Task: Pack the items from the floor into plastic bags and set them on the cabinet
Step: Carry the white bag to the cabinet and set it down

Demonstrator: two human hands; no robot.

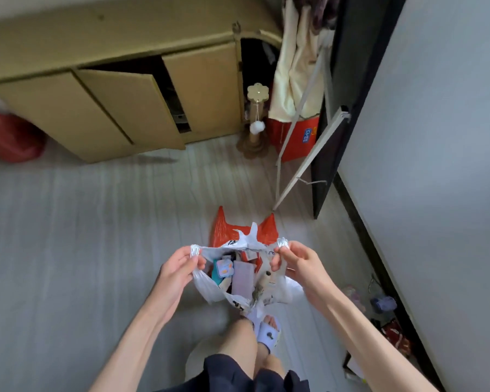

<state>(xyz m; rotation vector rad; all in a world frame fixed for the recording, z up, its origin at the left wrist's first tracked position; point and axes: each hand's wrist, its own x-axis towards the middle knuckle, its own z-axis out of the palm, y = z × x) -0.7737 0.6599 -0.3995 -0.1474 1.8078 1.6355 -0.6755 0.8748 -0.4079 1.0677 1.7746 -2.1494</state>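
Hands holding a white plastic bag [238, 281] open above the floor [82, 236].

The left hand [176, 274] pinches one handle and the right hand [296, 263] pinches the other, fingers curled round the plastic. Small boxes [224, 271] lie inside the bag. A red plastic bag [224, 227] lies on the floor just behind it, and the cabinet [111, 89] stands well apart.
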